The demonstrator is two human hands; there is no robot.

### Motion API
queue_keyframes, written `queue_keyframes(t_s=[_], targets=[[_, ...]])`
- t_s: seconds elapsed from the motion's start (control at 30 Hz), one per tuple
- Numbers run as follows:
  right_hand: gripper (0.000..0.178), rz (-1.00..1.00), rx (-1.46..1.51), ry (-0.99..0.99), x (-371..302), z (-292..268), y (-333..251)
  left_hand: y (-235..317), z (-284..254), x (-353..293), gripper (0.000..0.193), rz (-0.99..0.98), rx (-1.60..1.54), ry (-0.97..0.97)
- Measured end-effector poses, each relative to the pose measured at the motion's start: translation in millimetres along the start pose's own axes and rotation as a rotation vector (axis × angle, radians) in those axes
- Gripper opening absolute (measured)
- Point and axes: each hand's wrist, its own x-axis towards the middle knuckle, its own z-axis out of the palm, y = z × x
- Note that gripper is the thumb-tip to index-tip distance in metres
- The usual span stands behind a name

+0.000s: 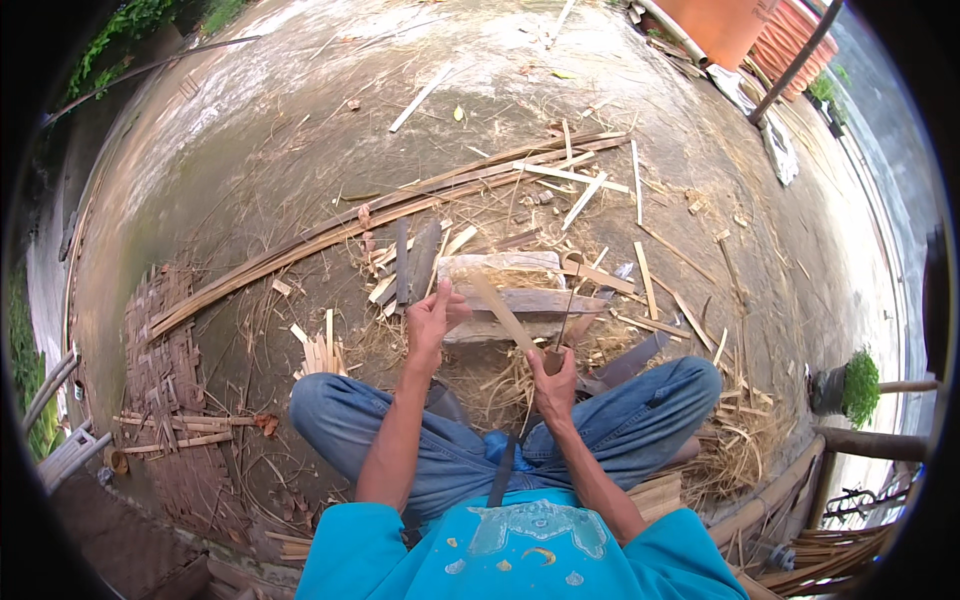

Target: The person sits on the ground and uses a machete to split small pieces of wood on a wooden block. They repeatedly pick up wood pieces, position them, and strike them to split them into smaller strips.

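Observation:
In front of my lap, my right hand (553,380) is closed around a flat, pale bamboo strip (503,318). The strip slants up and to the left, its far end blurred. A thin, dark knife blade (568,318) rises from the same hand, and a long dark handle (507,465) runs down toward my shirt. My left hand (432,318) is raised left of the strip, apart from it. Its fingers are partly bent and spread, with nothing visible in them. Beyond the hands lies a weathered wooden block (520,301) beside a pale block (505,263).
Long split bamboo poles (290,258) lie diagonally across the ground. Short bamboo pieces (320,355) are bunched by my left knee. Curly shavings (735,450) pile up at my right. A potted plant (858,388) and an orange container (720,30) stand farther right.

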Motion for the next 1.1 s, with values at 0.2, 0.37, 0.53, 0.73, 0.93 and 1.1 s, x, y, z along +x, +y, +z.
queue_keyframes(t_s=[0.2, 0.37, 0.53, 0.73, 0.93, 1.1], targets=[[0.053, 0.055, -0.013, -0.018, -4.4, 2.5, -3.7, -5.2, 27.5, -17.0, 0.048, 0.106, 0.210, -0.277], [0.050, 0.051, -0.028, -0.023, -5.9, 6.8, 4.1, -12.0, 31.2, -17.5, 0.037, 0.359, 0.662, -0.133], [0.049, 0.153, -0.029, 0.028, -6.4, 5.7, 2.0, -22.1, 32.9, -20.2, 0.036, 0.445, 0.727, 0.072], [0.048, 0.123, 0.066, -0.005, -11.6, 11.9, -7.5, -25.6, 35.1, -26.9, 0.040, -0.082, 0.383, -0.371], [0.041, 0.134, 0.179, -0.063, -17.6, 17.7, -16.1, 34.8, 0.3, -26.2, 0.031, 0.196, 0.071, -0.167], [0.041, 0.132, 0.130, 0.029, 5.1, -11.9, 6.7, 153.0, -134.0, -49.4, 0.030, 0.513, 0.504, 0.344]])
